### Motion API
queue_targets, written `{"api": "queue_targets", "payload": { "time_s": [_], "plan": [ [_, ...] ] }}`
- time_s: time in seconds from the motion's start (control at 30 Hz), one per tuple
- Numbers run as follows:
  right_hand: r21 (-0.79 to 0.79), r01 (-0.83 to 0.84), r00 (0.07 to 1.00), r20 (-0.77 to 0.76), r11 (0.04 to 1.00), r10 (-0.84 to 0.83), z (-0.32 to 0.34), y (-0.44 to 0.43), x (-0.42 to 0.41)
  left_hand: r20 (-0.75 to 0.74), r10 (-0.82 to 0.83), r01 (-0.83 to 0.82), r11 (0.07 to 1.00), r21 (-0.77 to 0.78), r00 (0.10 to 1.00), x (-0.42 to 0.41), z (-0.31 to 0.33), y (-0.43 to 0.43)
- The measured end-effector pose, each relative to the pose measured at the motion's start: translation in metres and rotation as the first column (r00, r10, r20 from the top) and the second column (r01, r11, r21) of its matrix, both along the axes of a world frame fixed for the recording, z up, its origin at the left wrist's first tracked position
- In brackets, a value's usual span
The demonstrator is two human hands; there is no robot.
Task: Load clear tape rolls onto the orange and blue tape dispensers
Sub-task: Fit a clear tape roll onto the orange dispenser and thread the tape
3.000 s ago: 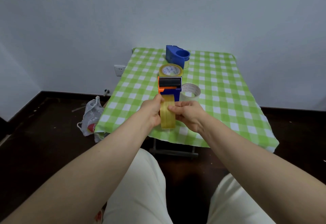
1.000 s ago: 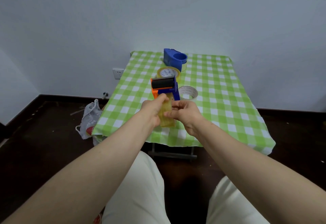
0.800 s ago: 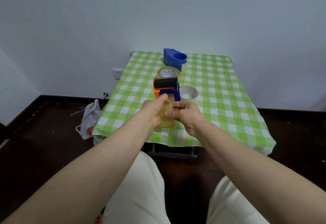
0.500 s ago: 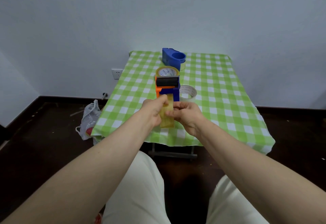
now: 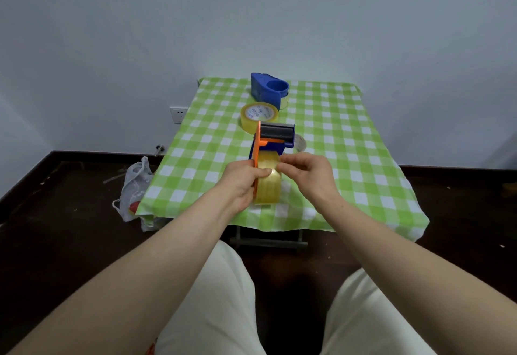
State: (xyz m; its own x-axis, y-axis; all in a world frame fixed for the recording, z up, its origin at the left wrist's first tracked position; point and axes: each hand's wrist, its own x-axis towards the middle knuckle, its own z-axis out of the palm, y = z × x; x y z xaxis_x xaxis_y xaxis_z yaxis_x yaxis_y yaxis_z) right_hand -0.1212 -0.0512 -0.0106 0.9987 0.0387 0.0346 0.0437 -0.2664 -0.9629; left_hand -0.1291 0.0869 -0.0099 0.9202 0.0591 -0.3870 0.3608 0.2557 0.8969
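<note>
Presently: left hand [image 5: 240, 184], fingers curled round the orange and blue dispenser [image 5: 272, 137], over the table [image 5: 349, 158] near edge. Mounted clear tape roll [image 5: 267, 186]: probably light, rigid, slick-faced; grip by the rim. Right hand [image 5: 307, 175], fingertips pinching the roll's top.

Right side of desk [image 5: 349, 142]: bare cloth lay open for a pass.
Centre line: blue dispenser [image 5: 265, 88], yellow roll [image 5: 258, 114] and white roll [image 5: 300, 143] (half hidden) stood in the way.
Left strip: narrow, passable.
</note>
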Motion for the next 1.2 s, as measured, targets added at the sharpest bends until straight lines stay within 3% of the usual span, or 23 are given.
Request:
{"api": "queue_targets", "payload": {
  "time_s": [0.17, 0.33, 0.53, 0.77, 0.97, 1.1, 1.2],
  "plan": [
    [-0.255, 0.060, 0.995, 0.097, 0.965, -0.036, 0.000, 0.004, 0.008, 0.023, 0.000, -0.001, 0.999, 0.042, 1.000, 0.003, -0.005, -0.001],
    [-0.569, 0.063, 0.986, 0.165, 0.820, 0.038, 0.010, 0.013, 0.008, 0.040, -0.030, 0.026, 0.995, 0.092, 0.999, 0.006, -0.008, -0.002],
    [-0.548, 0.051, 0.984, 0.171, 0.835, 0.052, 0.002, 0.020, 0.006, 0.049, -0.051, 0.042, 0.982, 0.186, 0.997, 0.008, -0.010, 0.001],
    [-0.409, 0.062, 0.974, 0.222, 0.910, 0.033, -0.006, 0.024, 0.002, 0.051, -0.022, 0.011, 0.979, 0.204, 0.998, 0.013, -0.008, 0.006],
    [-0.451, 0.106, 0.940, 0.335, 0.886, 0.058, 0.003, 0.019, 0.004, 0.072, -0.035, 0.021, 0.981, 0.192, 0.997, 0.016, -0.010, 0.009],
    [-0.431, 0.039, 0.963, 0.256, 0.901, 0.081, 0.014, 0.023, 0.005, 0.060, -0.025, 0.011, 0.976, 0.218, 0.998, 0.017, -0.012, 0.011],
    [-0.591, 0.024, 0.973, 0.200, 0.806, 0.118, 0.026, 0.028, 0.014, 0.059, -0.031, 0.017, 0.977, 0.213, 0.998, 0.018, -0.012, 0.010]
  ]
}}
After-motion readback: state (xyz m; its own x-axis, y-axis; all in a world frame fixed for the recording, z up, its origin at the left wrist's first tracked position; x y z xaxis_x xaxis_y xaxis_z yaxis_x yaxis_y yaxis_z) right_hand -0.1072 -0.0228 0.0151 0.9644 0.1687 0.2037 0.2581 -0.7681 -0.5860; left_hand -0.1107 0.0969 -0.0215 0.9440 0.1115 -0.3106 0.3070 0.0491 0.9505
